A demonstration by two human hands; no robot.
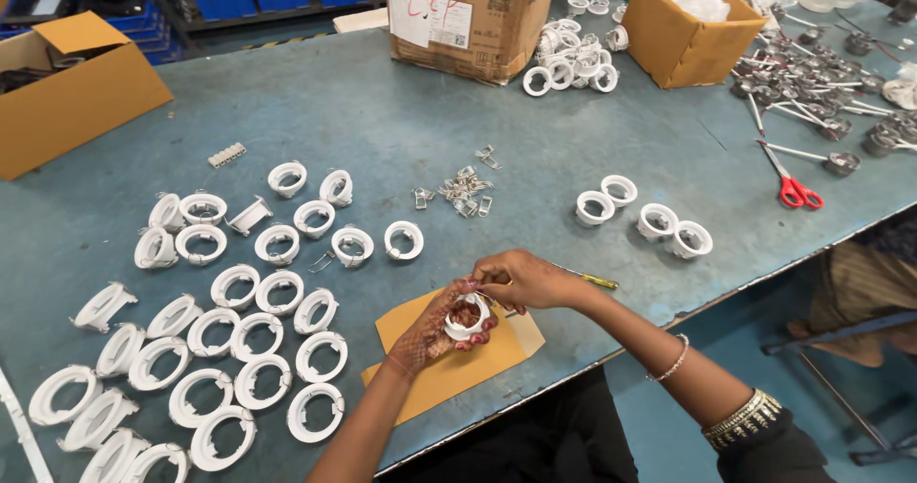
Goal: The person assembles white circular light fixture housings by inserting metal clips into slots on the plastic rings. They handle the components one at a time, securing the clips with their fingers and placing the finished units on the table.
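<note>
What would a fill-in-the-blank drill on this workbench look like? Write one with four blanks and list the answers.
1. Both hands, the left hand and the right hand, hold one white ____.
2. The scissors have ____ handles.
3. The small metal clips lie in a loose ____.
4. Under the hands lies a piece of ____ card.

Missing words: ring; red; pile; brown
</note>
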